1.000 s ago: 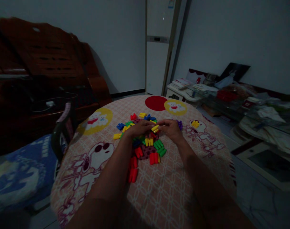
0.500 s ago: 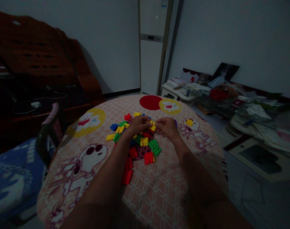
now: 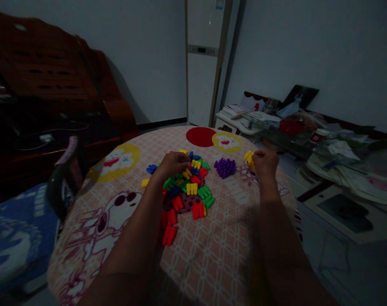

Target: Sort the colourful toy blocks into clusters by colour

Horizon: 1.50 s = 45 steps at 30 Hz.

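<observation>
At the right side of the table, my right hand point(image 3: 266, 162) pinches a yellow toy building block point(image 3: 248, 156) between thumb and fingers. That block is beside or over another yellow block, and I cannot tell whether they touch. Over the back of a mixed pile of red, green, blue and yellow blocks, my left hand point(image 3: 175, 163) has its fingers curled together. What lies in those fingers, if anything, is hidden. Below them is a yellow block point(image 3: 192, 189) among the pile. A cluster of purple blocks point(image 3: 225, 168) sits between my two hands.
A patterned cloth covers the round table point(image 3: 209, 255). To the left stand a chair with a blue seat point(image 3: 18, 242) and a wooden sofa point(image 3: 53, 76). A cluttered glass-topped cabinet point(image 3: 308, 144) is on the right. Behind the table is a tall white appliance point(image 3: 201, 85).
My right hand has moved right with the yellow block, away from my left hand, uncovering the purple cluster. My left hand has let go of that block and shifted slightly left.
</observation>
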Each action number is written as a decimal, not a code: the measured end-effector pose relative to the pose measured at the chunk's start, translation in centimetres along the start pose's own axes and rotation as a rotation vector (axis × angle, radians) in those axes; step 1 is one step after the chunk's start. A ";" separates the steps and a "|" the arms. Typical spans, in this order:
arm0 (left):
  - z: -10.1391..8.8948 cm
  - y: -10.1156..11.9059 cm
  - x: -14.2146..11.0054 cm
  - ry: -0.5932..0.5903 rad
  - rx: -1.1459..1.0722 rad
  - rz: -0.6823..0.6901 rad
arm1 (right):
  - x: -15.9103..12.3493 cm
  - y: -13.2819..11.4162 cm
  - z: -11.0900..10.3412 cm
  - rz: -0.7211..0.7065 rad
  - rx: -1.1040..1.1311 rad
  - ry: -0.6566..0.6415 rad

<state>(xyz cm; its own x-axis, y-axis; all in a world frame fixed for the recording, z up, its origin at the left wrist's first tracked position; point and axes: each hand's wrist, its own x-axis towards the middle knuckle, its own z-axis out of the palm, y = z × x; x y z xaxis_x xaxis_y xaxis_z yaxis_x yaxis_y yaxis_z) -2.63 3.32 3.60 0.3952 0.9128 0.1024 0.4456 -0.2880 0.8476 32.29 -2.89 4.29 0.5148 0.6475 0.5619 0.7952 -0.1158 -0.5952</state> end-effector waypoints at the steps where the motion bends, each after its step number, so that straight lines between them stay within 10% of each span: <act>1: -0.3 -0.1 -0.1 -0.023 0.035 -0.014 | 0.2 0.8 -0.2 0.001 -0.089 0.015; 20: 1.6 0.6 -0.1 -0.317 0.320 0.084 | -1.5 4.7 1.7 -0.036 -0.398 -0.113; 26: 1.7 0.7 -0.2 -0.399 0.262 0.118 | -1.3 1.0 1.5 -0.087 -0.194 -0.031; 34: 2.0 1.1 -0.6 -0.541 0.196 0.078 | -4.8 -6.5 3.3 -0.227 0.234 -0.361; 39: 1.0 0.6 -0.4 -0.474 0.102 0.076 | -7.1 -8.9 4.2 -0.205 0.461 -0.700; 45: 1.3 0.9 0.1 -0.089 -0.140 0.105 | -7.9 -10.0 4.2 0.065 0.678 -0.916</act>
<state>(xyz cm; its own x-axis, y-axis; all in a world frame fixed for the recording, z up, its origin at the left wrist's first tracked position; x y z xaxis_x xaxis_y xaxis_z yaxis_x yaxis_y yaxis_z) -1.14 2.74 3.72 0.5059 0.8489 0.1533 0.2845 -0.3320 0.8994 18.96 -3.66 3.35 -0.0995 0.9936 0.0538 0.2952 0.0811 -0.9520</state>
